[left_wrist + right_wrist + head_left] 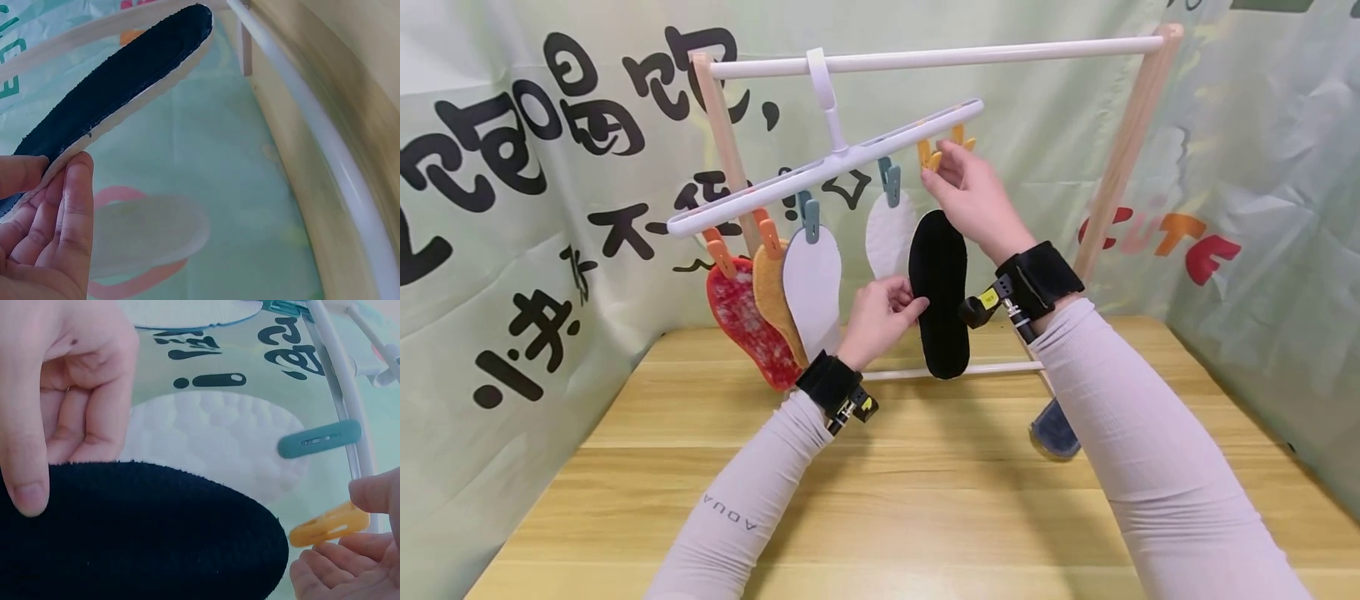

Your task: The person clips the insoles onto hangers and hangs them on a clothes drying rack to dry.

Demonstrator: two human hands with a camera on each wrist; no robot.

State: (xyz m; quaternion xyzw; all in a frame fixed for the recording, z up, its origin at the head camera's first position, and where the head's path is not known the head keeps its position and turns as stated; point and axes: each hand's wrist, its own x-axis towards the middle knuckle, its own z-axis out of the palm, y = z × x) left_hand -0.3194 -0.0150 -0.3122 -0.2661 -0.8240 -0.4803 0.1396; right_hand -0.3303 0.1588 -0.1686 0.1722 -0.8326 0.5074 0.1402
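Note:
My left hand (pixel 877 321) pinches the edge of a black insole (pixel 943 317) between thumb and fingers. The left wrist view shows the insole's pale underside. Up at the hanger (pixel 782 182), my right hand (pixel 977 196) holds a yellow clothespin (pixel 331 525) between its thumb and fingers. The insole's rounded top end is just below that clothespin, apparently apart from it. A second yellow clothespin (pixel 958 135) hangs farther along the bar. Behind the black insole, a white textured insole (pixel 886 229) hangs from a teal clothespin (pixel 891 182).
Left of my hands hang a red insole (pixel 748 321), a tan insole (pixel 771 279) and a smooth white insole (pixel 812 279). The hanger hooks over a white rail (pixel 1000 56) on a wooden frame (pixel 1123 158). A dark blue item (pixel 1055 432) lies on the table (pixel 917 508).

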